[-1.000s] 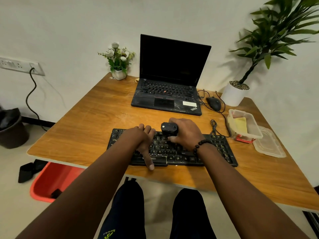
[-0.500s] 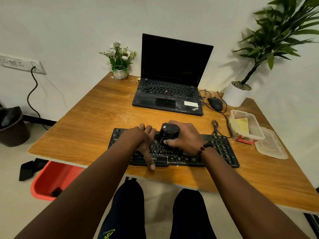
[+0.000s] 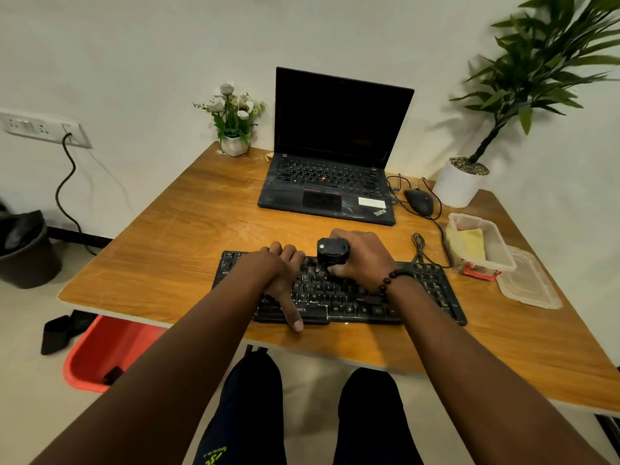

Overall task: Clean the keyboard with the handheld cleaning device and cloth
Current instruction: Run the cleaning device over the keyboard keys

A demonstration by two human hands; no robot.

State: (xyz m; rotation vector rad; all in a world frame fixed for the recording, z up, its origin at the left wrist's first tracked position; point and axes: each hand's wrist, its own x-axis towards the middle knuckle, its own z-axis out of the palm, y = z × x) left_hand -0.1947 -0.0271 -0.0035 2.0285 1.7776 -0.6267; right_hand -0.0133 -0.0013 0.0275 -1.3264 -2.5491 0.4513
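Fingers [image 3: 336, 270] of the right hand [image 3: 364, 260] curl around a small black handheld cleaning device [image 3: 332, 251], holding it upright with its lower end down on the upper middle rows of the black keyboard [image 3: 432, 290]. The left hand [image 3: 280, 275] rests on the keys just beside the device, its fingers loosely bent over the far rows and its thumb stretched back over the near edge, holding nothing and seemingly steadying the board. The keyboard lies near the front edge of the wooden bench [image 3: 174, 256].

The step in hand appears to be running the device over the keys. To do it well, the device should stay upright and in contact, travel row by row, and the left hand should keep pressing down so the keyboard does not slide.

A yellow cloth [image 3: 469, 245] sits in an open clear container [image 3: 503, 250], well apart to the right of both hands, with the lid [image 3: 530, 283] beside it. Behind the keyboard stands an open laptop [image 3: 335, 146].
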